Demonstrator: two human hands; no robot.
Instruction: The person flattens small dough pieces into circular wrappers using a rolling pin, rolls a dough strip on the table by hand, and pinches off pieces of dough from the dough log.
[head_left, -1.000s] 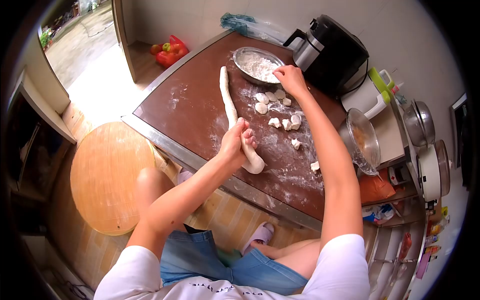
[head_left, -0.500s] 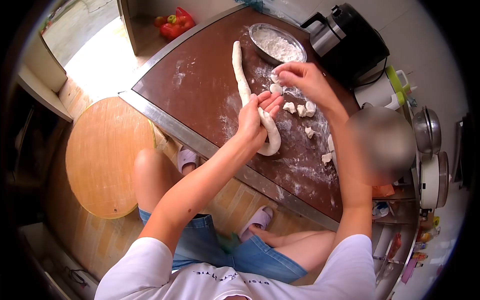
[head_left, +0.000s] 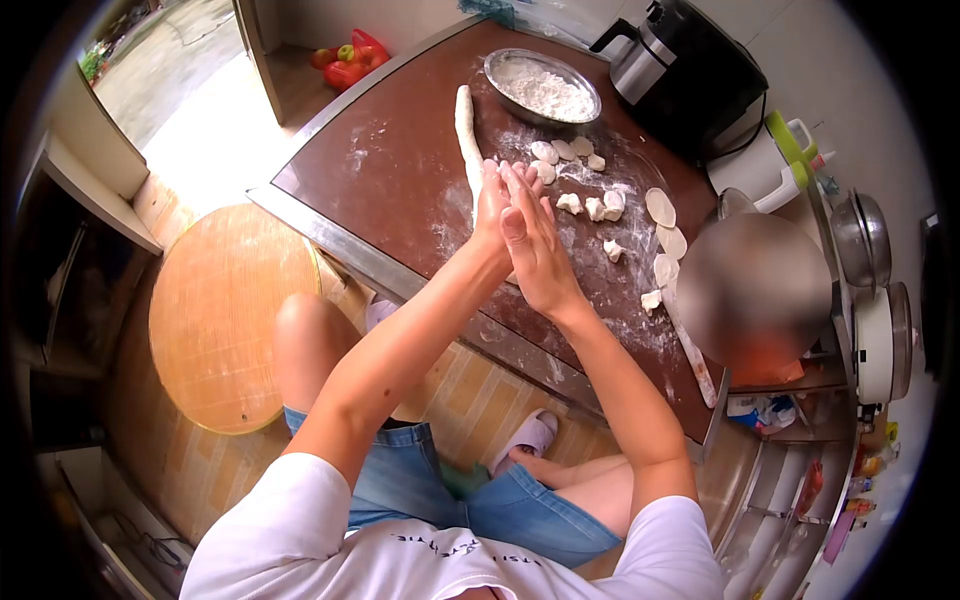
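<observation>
Over the brown table [head_left: 330, 195], my left hand [head_left: 490, 210] and my right hand [head_left: 535, 245] are pressed palm to palm. What lies between the palms, if anything, is hidden. A long dough rope [head_left: 466, 135] runs out beyond my left hand, and the hands cover its nearer part. Several flattened round dough pieces [head_left: 545, 152] lie just past my fingertips. To the right of my hands are small torn dough lumps [head_left: 596, 208]. Thin dough rounds [head_left: 660, 207] form a line farther right, above a floured rolling stick [head_left: 692, 350].
A metal bowl of flour [head_left: 545, 88] stands at the table's far side. Behind it are a black appliance [head_left: 690, 80] and a white and green container [head_left: 770, 170]. A round wooden stool [head_left: 235, 320] stands at the left. A blurred round object is at the right.
My right hand has come down from near the flour bowl onto my left hand. The dough rounds and rolling stick that my right arm covered now show.
</observation>
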